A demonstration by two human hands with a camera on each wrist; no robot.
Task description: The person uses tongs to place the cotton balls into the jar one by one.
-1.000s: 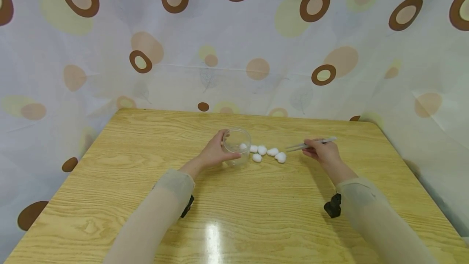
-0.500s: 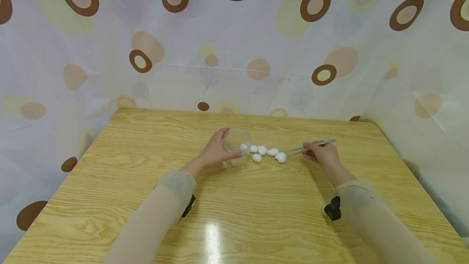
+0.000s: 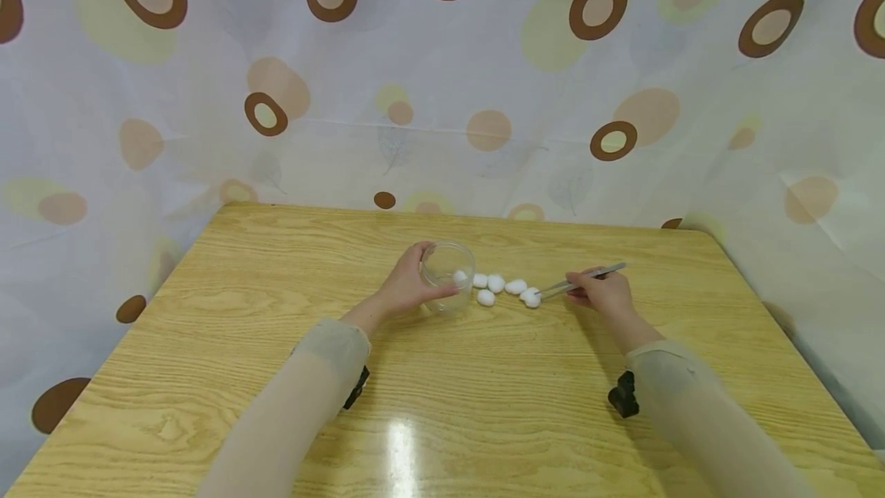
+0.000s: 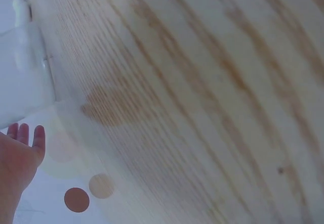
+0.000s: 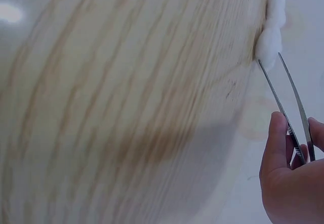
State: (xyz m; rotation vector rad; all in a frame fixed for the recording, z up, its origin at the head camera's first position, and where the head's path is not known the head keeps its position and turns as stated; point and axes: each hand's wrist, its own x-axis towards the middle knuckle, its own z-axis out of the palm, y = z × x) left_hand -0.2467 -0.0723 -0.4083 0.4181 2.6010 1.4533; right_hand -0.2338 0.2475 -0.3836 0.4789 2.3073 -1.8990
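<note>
My left hand [image 3: 403,287] grips a clear round jar [image 3: 448,294] by its left side, thumb across the front. In the left wrist view the hand [image 4: 20,158] shows only partly beside the pale jar wall [image 4: 25,82]. My right hand [image 3: 603,294] pinches metal tweezers [image 3: 567,284]. Their tips touch the nearest cotton ball [image 3: 531,297], the rightmost one. In the right wrist view the tweezers [image 5: 296,110] have their tips apart at either side of that cotton ball [image 5: 269,47].
Several more cotton balls [image 3: 495,283] lie in a loose row between the jar and the tweezers. One white ball shows through the jar. All stand on a wood-grain table [image 3: 442,390], with a patterned curtain [image 3: 442,83] behind its far edge.
My right hand has moved slightly left and the tweezer tips have come down from beside the rightmost cotton ball to touch it. The left hand and jar stay in place.
</note>
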